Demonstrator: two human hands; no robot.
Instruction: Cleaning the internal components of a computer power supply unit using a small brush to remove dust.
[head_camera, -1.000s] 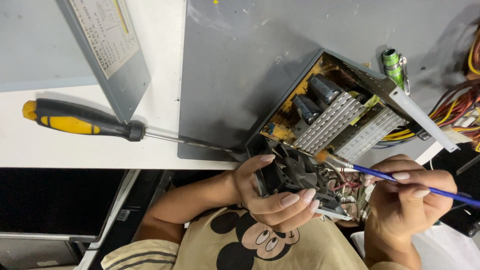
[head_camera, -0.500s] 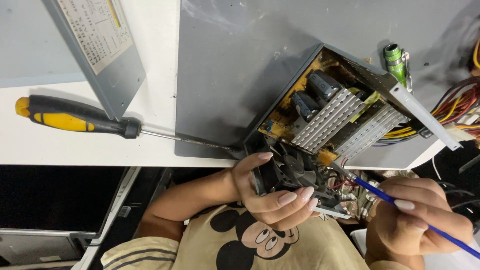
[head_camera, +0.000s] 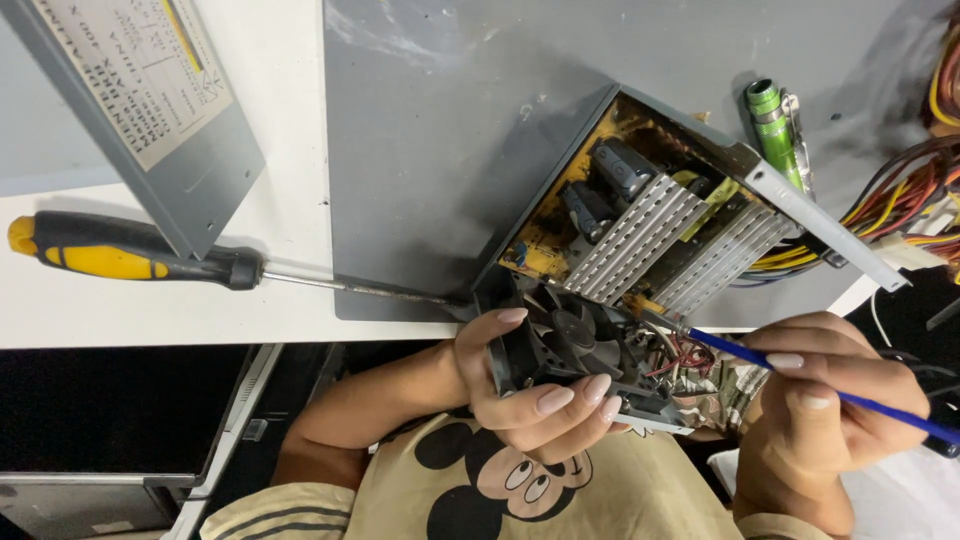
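Screwdriver (head_camera: 135, 262) idle on the table (head_camera: 290, 120) at left; your left hand (head_camera: 530, 385) grips the black fan (head_camera: 575, 345) off the open power supply (head_camera: 650, 235), while your right hand (head_camera: 830, 400), pinching the blue brush (head_camera: 800, 378), has drawn its tip back from the metal fins towards the fan.

One head-worn camera looks steeply down from close above — the person's own chest at the near edge, the white surface (head_camera: 150, 320) running far and left.
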